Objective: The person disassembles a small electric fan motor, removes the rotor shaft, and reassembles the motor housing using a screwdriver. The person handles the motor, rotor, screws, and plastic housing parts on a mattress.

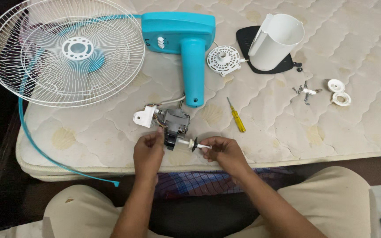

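1. The fan motor [175, 122] lies on the near edge of the mattress [287, 132], just in front of the person. It is a grey metal block with exposed wiring, a white plastic bracket [145, 118] on its left side and a dark part underneath.
2. A thin shaft [197, 145] sticks out of the motor toward the right, with a small white collar and a dark disc threaded on it.
3. The left hand [148, 152] is curled against the motor's near left side, fingertips pinched on its body.
4. The right hand [223, 152] has its fingers closed around the free end of the shaft, just right of the disc.
5. A yellow-handled screwdriver [237, 118] lies just right of the motor, apart from both hands.
6. Farther back stands the teal fan base with its neck [186, 48] pointing near, a cable running from it to the motor.
7. To the far left, white wire fan grilles [62, 50] overhang the mattress corner, a teal rim band [45, 154] trailing down off the edge.
8. Far right of the base: a round white slotted part [222, 59], a white motor cover [275, 42] resting on a black plate [250, 42], a few screws with a small clip [306, 91], and two white caps [338, 91].
9. The mattress is cream, quilted and stained in yellowish patches. Dark floor shows to the left; the person's knees in pale trousers frame the near edge.
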